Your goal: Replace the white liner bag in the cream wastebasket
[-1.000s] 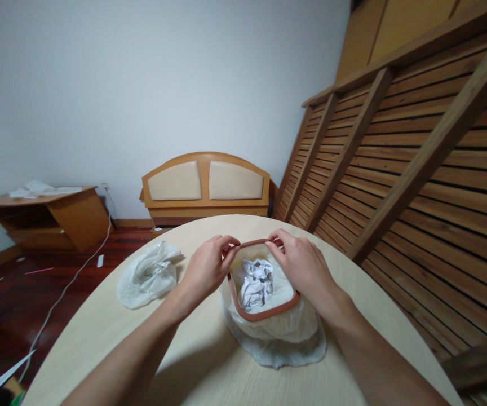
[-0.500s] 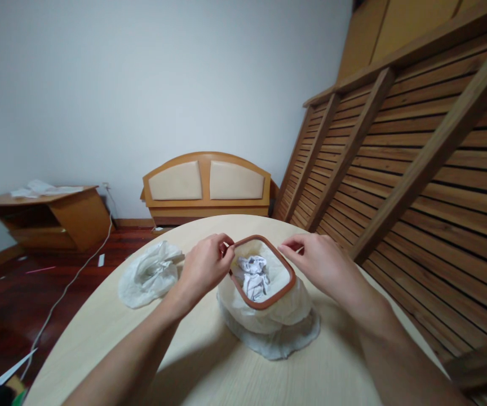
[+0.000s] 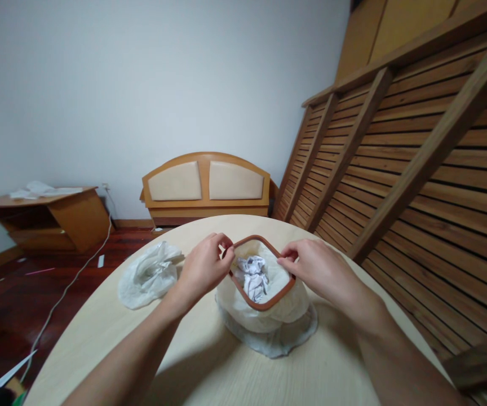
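A bin with a brown rounded-square rim (image 3: 264, 305) stands on the round pale table (image 3: 209, 361). A thin whitish bag (image 3: 264, 335) lines it and hangs outside, spreading on the tabletop around the base. Crumpled white paper (image 3: 255, 277) lies inside. My left hand (image 3: 209, 260) pinches the rim at its left corner, thumb and fingers closed on it. On the opposite side, my right hand (image 3: 311, 262) has its thumb and fingertips closed on the rim's right side. A second crumpled whitish bag (image 3: 150, 274) lies left of my left hand.
Behind the table stands a wooden headboard (image 3: 205, 203) with cream panels. A slatted wooden frame (image 3: 421, 197) leans along the right. At the left are a low cabinet (image 3: 78, 220) with papers on top, a cable (image 3: 61, 296) and scraps on the dark red floor.
My right hand has moved slightly left and down, from beside the rim onto it, and its fingers have closed there. The hanging bag has shifted slightly. My left hand has stayed at the rim.
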The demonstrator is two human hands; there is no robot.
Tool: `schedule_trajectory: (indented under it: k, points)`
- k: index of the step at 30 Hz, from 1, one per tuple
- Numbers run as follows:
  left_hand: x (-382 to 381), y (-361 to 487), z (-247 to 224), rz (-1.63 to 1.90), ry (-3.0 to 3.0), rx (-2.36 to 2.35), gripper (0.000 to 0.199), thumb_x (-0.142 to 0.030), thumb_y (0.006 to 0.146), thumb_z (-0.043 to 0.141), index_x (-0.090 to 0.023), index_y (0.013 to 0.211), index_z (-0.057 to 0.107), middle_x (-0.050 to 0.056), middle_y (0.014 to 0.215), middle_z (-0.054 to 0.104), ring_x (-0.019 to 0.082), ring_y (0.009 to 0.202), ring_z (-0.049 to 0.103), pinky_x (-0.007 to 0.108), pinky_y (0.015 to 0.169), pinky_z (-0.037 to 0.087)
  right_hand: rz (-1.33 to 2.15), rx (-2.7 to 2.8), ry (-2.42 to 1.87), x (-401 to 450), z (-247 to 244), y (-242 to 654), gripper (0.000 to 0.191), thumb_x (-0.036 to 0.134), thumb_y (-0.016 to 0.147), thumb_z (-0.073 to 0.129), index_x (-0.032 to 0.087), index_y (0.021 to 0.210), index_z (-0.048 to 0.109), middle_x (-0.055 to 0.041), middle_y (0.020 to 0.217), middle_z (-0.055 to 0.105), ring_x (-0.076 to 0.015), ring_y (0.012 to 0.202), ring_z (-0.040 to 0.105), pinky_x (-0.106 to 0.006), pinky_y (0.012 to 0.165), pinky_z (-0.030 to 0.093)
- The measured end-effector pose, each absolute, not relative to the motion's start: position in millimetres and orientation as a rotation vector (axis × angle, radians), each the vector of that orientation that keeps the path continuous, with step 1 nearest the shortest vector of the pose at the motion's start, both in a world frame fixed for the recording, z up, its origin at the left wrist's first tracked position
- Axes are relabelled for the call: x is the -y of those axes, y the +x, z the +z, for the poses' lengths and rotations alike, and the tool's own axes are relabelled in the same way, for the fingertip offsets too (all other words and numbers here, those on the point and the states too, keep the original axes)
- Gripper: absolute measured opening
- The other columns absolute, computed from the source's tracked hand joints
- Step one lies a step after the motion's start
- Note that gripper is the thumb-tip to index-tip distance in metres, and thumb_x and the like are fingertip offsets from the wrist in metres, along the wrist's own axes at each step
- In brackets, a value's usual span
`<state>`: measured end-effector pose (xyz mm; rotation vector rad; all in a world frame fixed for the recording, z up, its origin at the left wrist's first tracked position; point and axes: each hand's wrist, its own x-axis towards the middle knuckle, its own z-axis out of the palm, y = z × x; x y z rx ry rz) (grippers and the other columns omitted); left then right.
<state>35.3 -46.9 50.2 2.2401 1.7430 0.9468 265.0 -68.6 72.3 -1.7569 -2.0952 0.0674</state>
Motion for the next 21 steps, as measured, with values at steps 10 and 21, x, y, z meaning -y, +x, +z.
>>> schedule_trajectory:
  k: [10, 21]
  points:
    - [37.8, 30.0, 47.8, 0.990, 2.081, -1.509, 0.040, -0.049, 0.086, 0.060, -0.019, 0.109, 0.072, 0.007, 0.092, 0.075, 0.021, 0.074, 0.067, 0.031, 0.066, 0.050, 0.033, 2.168, -1.680, 69.7, 74.4, 260.0, 0.017, 0.029, 0.092, 0.062, 0.025, 0.092, 0.079, -0.0032, 0.088, 0.079, -0.0209, 0.083, 0.071, -0.029, 0.068, 0.043]
    - [37.8, 30.2, 47.5, 0.954, 2.217, -1.597, 0.029, -0.043, 0.088, 0.058, -0.020, 0.096, 0.074, 0.006, 0.090, 0.071, 0.017, 0.067, 0.063, 0.030, 0.063, 0.045, -0.111, 2.182, -1.520, 64.3, 69.2, 255.4, 0.015, 0.029, 0.094, 0.064, 0.028, 0.096, 0.078, -0.0008, 0.098, 0.078, -0.0204, 0.091, 0.071, -0.028, 0.072, 0.046]
